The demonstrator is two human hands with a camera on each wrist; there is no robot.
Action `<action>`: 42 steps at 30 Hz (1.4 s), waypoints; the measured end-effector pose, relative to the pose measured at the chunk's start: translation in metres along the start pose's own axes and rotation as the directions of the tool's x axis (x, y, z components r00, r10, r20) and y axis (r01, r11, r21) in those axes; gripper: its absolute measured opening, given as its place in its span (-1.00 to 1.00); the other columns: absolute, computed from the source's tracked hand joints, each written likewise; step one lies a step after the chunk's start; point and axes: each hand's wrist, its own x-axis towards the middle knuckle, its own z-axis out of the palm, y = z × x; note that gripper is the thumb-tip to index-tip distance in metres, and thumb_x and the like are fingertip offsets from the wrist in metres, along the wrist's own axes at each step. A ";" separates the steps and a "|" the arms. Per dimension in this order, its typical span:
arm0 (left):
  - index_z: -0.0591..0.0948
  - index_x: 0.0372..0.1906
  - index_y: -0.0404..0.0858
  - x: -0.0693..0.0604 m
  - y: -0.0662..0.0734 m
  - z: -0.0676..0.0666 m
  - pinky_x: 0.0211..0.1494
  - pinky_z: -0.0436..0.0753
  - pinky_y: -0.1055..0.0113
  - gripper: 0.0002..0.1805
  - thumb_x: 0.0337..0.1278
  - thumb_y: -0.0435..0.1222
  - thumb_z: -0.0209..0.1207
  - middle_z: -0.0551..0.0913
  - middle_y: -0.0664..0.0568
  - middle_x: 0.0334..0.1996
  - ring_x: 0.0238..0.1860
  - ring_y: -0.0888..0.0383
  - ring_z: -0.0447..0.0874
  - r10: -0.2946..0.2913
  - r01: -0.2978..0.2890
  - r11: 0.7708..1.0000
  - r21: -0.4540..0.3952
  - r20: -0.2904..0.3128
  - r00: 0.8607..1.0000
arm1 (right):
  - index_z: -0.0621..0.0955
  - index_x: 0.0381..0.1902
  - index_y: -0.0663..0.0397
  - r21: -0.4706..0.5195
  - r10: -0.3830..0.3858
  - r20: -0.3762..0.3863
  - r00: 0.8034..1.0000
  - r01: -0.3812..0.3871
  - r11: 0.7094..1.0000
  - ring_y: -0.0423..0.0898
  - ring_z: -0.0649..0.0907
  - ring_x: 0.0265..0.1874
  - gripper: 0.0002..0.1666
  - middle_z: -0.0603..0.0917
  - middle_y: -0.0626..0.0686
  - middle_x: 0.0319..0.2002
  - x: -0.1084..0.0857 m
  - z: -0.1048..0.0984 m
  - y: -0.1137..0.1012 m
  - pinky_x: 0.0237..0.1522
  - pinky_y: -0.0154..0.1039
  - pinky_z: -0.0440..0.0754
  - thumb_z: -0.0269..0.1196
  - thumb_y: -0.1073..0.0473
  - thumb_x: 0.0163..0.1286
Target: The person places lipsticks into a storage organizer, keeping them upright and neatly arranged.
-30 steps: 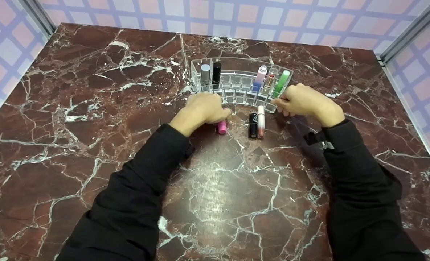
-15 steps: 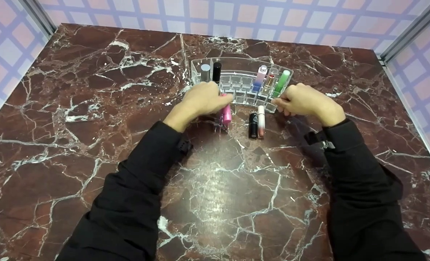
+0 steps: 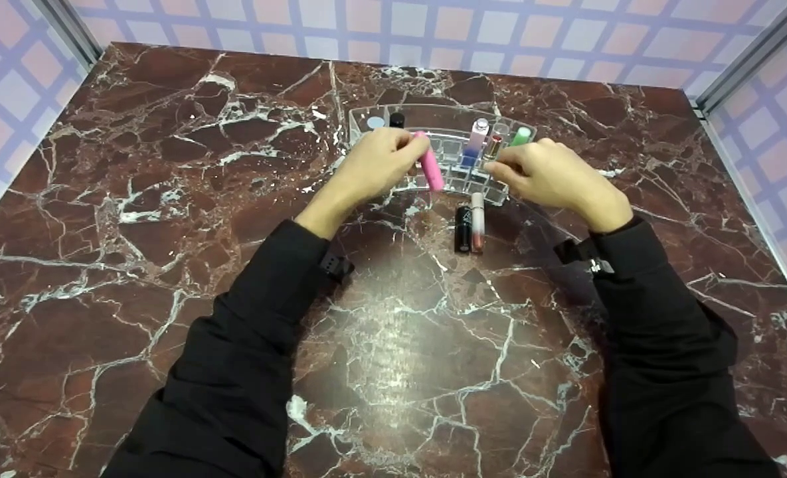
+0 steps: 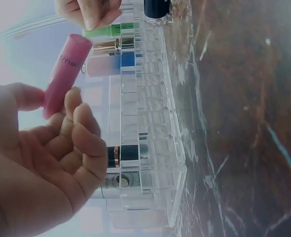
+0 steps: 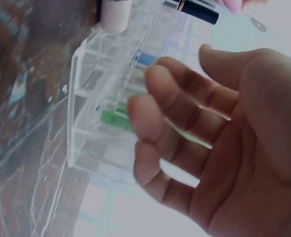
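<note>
In the head view my left hand (image 3: 378, 162) pinches a pink tube (image 3: 432, 162) by one end, tilted above the clear organizer (image 3: 446, 146). The left wrist view shows thumb and fingertips on the lower end of the pink tube (image 4: 66, 74), the other fingers curled. My right hand (image 3: 552, 174) hovers at the organizer's right end, near the green tube (image 3: 521, 137). Seen from the right wrist, its fingers (image 5: 146, 116) are loosely bent with nothing between them. A purple-blue tube (image 3: 476, 143) and a gold-and-red lipstick (image 3: 493, 147) stand in the organizer.
A black tube (image 3: 463, 229) and a pale pink tube (image 3: 477, 222) lie side by side on the marbled table (image 3: 393, 345), in front of the organizer. A silver-capped tube (image 3: 375, 123) and another black tube (image 3: 397, 121) stand at its left end. Patterned panels (image 3: 433, 30) border the table.
My left hand has lifted the pink tube from the table up over the organizer. My right hand has risen from the organizer's front right corner and moved slightly left.
</note>
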 end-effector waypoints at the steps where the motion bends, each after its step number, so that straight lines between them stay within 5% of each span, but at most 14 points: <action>1: 0.75 -0.33 0.04 0.000 0.001 0.000 -0.70 0.11 0.41 -0.55 0.57 0.05 -0.07 0.38 0.18 -0.66 -0.72 0.29 0.12 0.020 -0.020 1.000 -0.011 -0.010 1.000 | 0.61 -0.36 0.09 0.013 -0.021 -0.015 1.000 0.021 1.000 -0.10 0.48 -0.68 -0.51 0.53 -0.01 -0.59 0.001 0.000 -0.002 -0.47 -0.13 0.50 0.05 -0.14 0.62; 6: 0.72 -0.25 0.03 0.000 0.003 0.003 -0.64 0.16 0.40 -0.55 0.58 0.10 -0.11 0.42 0.14 -0.58 -0.68 0.27 0.17 0.068 -0.071 0.996 -0.052 -0.057 0.996 | 0.64 0.03 0.14 0.076 -0.089 -0.044 0.995 0.092 0.993 -0.12 0.59 -0.55 -0.55 0.65 0.00 -0.44 0.003 0.002 -0.011 -0.36 -0.13 0.60 0.04 -0.10 0.63; 12: 0.63 -0.12 -0.08 0.000 0.005 0.009 -0.41 0.43 0.38 -0.62 0.58 0.06 -0.08 0.47 0.06 -0.42 -0.47 0.16 0.44 0.113 -0.119 0.989 -0.092 -0.064 0.992 | 0.57 0.12 0.11 0.140 -0.126 -0.029 0.992 0.129 0.982 -0.11 0.62 -0.55 -0.55 0.66 0.01 -0.43 0.006 0.009 -0.022 -0.42 -0.14 0.60 0.02 -0.12 0.63; 20: 0.59 -0.05 -0.10 0.001 0.006 0.014 -0.42 0.39 0.39 -0.65 0.60 0.01 -0.10 0.45 0.06 -0.47 -0.51 0.21 0.37 0.192 -0.191 0.977 -0.091 0.009 0.981 | 0.51 -0.08 0.20 0.156 -0.214 -0.031 0.976 0.216 0.964 -0.16 0.54 -0.62 -0.65 0.56 0.00 -0.52 0.008 0.015 -0.025 -0.53 -0.20 0.55 0.08 -0.02 0.62; 32: 0.60 0.13 -0.16 0.001 0.006 0.013 -0.42 0.44 0.40 -0.64 0.55 -0.02 0.03 0.62 -0.16 -0.27 -0.48 0.23 0.43 0.129 -0.131 0.986 -0.105 -0.024 0.991 | 0.52 -0.18 0.09 0.194 -0.210 0.024 0.977 0.201 0.960 -0.14 0.56 -0.62 -0.63 0.61 -0.05 -0.48 0.006 0.014 -0.027 -0.59 -0.24 0.52 0.06 -0.10 0.62; 42: 0.62 0.10 -0.19 0.002 0.009 0.014 -0.41 0.47 0.39 -0.71 0.52 -0.12 0.10 0.62 -0.07 -0.31 -0.47 0.21 0.45 0.148 -0.152 0.979 -0.135 -0.045 0.988 | 0.52 -0.18 0.10 0.190 -0.220 0.050 0.974 0.207 0.960 -0.16 0.53 -0.61 -0.63 0.59 -0.03 -0.49 0.007 0.014 -0.028 -0.55 -0.22 0.52 0.06 -0.10 0.62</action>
